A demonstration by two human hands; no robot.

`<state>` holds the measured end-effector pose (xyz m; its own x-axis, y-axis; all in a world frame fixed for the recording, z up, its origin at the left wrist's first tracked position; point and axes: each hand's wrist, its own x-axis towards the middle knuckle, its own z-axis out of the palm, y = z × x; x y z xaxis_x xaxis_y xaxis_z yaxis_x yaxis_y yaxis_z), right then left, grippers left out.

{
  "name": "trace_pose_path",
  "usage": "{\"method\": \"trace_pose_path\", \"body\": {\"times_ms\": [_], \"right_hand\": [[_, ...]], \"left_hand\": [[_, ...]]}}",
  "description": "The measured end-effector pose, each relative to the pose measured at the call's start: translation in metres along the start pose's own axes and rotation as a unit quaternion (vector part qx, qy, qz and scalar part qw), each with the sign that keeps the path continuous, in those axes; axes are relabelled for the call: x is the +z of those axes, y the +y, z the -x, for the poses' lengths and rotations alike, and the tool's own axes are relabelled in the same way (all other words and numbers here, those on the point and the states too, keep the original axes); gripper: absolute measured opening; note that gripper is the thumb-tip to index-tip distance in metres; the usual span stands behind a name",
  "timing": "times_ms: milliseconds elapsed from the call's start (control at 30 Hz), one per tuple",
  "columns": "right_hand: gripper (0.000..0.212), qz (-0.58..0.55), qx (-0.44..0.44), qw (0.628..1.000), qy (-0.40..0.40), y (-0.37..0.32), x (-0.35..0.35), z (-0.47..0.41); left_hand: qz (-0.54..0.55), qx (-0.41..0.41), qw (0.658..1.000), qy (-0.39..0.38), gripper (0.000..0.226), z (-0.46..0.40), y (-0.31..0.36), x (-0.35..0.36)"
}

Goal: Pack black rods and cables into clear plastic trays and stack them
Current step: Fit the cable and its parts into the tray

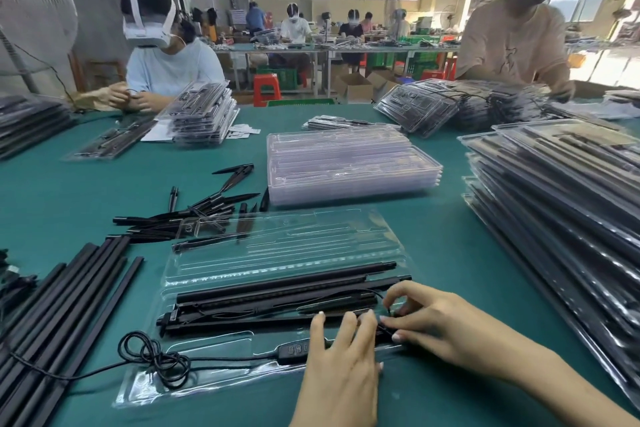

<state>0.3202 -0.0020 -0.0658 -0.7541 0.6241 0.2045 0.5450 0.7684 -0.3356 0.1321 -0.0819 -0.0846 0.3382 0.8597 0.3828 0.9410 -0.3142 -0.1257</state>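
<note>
Looking down at a green tabletop (pixel 433 239), both hands are busy at the near-right end of an open clear plastic tray (pixel 277 253). The left hand (pixel 343 357) lies flat with straight fingers pressing down on the black rods (pixel 277 291) that sit in the tray's near channels. The right hand (pixel 426 319) has its fingers curled in and pinches a thin black cable (pixel 384 308) right at the rods' right ends, thumb and fingertips touching it.

That wiring carries on along the tray's front edge: an inline controller (pixel 294 350) with small buttons sits just left of the left hand, and its cord runs on to a loose coil (pixel 156 360) at the tray's near-left corner, then off onto the cloth.

Left of the tray there's a bundle of long black rods (pixel 55 319) lying diagonally, with the cord crossing over them. Behind that, a scatter of pointed black spikes (pixel 214 204), some partly under the tray's far-left corner.

Farther back in the middle is a stack of empty clear trays (pixel 349 166). On the right edge, a tall leaning stack of packed trays (pixel 561 204) full of black parts.

Two other people sit across the tabletop wearing headsets, each with more packed trays in front of them.
</note>
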Motion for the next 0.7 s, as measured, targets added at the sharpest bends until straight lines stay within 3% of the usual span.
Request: {"method": "trace_pose_path", "body": {"times_ms": [100,367,567,700], "right_hand": [[0.039,0.085,-0.025,0.995,0.052,-0.004,0.002,0.007],[0.039,0.164,-0.025,0.985,0.053,-0.002,0.002,0.004],[0.036,0.222,-0.046,0.971,0.073,-0.001,0.004,0.003],[0.040,0.215,-0.035,0.974,0.066,-0.001,0.005,0.004]], "left_hand": [[-0.017,0.015,1.000,0.012,0.066,0.000,0.000,0.002],[-0.043,0.026,0.997,0.051,0.057,-0.001,-0.008,0.006],[0.018,-0.084,0.993,0.081,0.036,-0.016,-0.006,0.005],[0.064,-0.116,0.989,0.063,0.048,-0.025,-0.006,0.005]]}}
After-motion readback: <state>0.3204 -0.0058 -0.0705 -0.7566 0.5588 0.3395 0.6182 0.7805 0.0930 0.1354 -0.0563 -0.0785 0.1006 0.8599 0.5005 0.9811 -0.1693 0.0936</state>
